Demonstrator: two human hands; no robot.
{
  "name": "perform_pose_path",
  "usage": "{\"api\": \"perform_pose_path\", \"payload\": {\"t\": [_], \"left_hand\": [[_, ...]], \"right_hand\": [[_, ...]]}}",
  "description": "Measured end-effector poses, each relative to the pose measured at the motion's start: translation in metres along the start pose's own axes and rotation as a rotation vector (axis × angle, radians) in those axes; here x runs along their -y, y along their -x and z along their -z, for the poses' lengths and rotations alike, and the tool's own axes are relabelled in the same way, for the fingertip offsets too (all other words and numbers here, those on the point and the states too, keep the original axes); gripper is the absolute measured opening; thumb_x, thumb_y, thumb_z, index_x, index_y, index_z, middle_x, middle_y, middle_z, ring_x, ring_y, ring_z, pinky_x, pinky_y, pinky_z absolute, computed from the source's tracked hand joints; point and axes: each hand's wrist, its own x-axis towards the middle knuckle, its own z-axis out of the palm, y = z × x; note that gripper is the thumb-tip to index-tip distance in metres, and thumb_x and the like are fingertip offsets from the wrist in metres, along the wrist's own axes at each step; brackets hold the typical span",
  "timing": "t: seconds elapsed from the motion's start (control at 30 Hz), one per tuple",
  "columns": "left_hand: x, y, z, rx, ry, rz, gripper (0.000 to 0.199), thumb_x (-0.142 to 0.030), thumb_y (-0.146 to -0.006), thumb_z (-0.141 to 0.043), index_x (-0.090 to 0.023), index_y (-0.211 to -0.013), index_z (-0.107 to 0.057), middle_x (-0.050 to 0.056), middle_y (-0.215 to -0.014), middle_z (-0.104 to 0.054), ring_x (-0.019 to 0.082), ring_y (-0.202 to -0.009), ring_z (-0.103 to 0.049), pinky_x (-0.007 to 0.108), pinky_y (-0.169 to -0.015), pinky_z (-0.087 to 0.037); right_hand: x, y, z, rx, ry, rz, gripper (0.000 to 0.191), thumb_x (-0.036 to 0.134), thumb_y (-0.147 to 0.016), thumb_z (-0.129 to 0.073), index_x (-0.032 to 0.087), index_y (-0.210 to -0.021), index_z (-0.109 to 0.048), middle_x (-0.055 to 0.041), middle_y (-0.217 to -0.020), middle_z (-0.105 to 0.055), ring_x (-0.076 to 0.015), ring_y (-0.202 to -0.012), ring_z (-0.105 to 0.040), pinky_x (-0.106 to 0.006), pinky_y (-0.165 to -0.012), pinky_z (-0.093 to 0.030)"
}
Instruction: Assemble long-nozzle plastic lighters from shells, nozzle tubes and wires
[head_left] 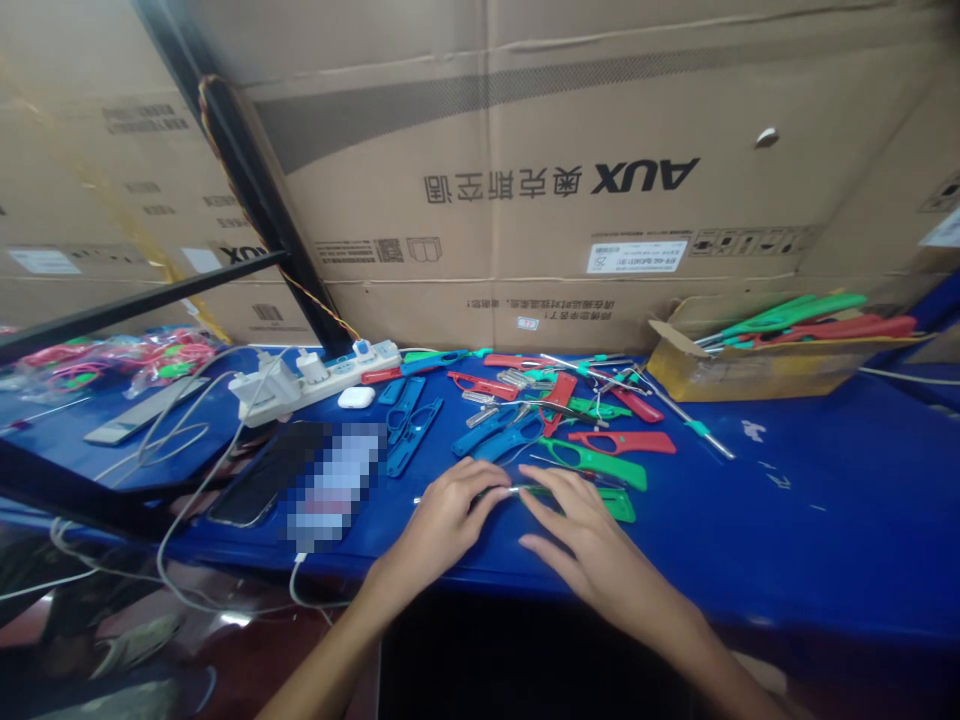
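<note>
My left hand [454, 505] is closed in a pinch on a slim metal tube, the end of which pokes out to its left. Close beside it, my right hand [577, 525] has its fingers spread, the fingertips at the tube's other end. A green lighter handle shell [619, 504] lies partly under my right hand, seemingly in line with the tube. Just beyond the hands are another green handle shell [611, 465], a red handle shell [637, 442] and blue handle shells [487, 430]. Whether the tube joins the green shell is hidden by my fingers.
A cardboard box [750, 378] of lighters stands at the back right. Phones [270, 470], a white earbud case [356, 398] and a power strip [337, 380] with cables lie left. Black metal framing [262, 210] rises there; large cartons [525, 120] wall the back.
</note>
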Motion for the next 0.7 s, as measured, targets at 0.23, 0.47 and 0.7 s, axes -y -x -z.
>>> {"api": "perform_pose_path", "payload": {"t": [0.23,0.47,0.7], "left_hand": [[0.0023,0.0,0.0003,0.013,0.044,-0.003,0.019,-0.021,-0.104,-0.052,-0.021,-0.104,-0.071,0.004,-0.111,-0.074,0.02,-0.106,-0.067,0.035,-0.099,-0.048],[0.0044,0.0002,-0.0006,-0.002,0.051,-0.02,0.016,-0.022,-0.103,-0.056,-0.022,-0.103,-0.072,0.002,-0.109,-0.075,0.019,-0.104,-0.067,0.034,-0.099,-0.046],[0.0038,0.0004,0.0,-0.003,-0.015,-0.032,0.015,-0.026,-0.102,-0.059,-0.023,-0.103,-0.074,0.002,-0.108,-0.075,0.02,-0.098,-0.067,0.036,-0.096,-0.046]], "right_hand": [[-0.0008,0.0005,0.0002,0.035,-0.021,-0.01,0.041,0.029,-0.1,-0.058,0.022,-0.141,-0.06,-0.0143,-0.152,-0.051,-0.0305,-0.14,-0.047,-0.055,-0.111,-0.047],[-0.0031,0.0035,-0.0014,0.04,-0.03,-0.021,0.044,0.031,-0.099,-0.059,0.026,-0.143,-0.058,-0.0121,-0.154,-0.05,-0.0308,-0.139,-0.048,-0.056,-0.111,-0.047],[-0.0001,0.0004,-0.0004,0.047,0.044,0.004,0.043,0.031,-0.099,-0.059,0.018,-0.14,-0.06,-0.0146,-0.148,-0.056,-0.0335,-0.133,-0.053,-0.059,-0.107,-0.049]]}}
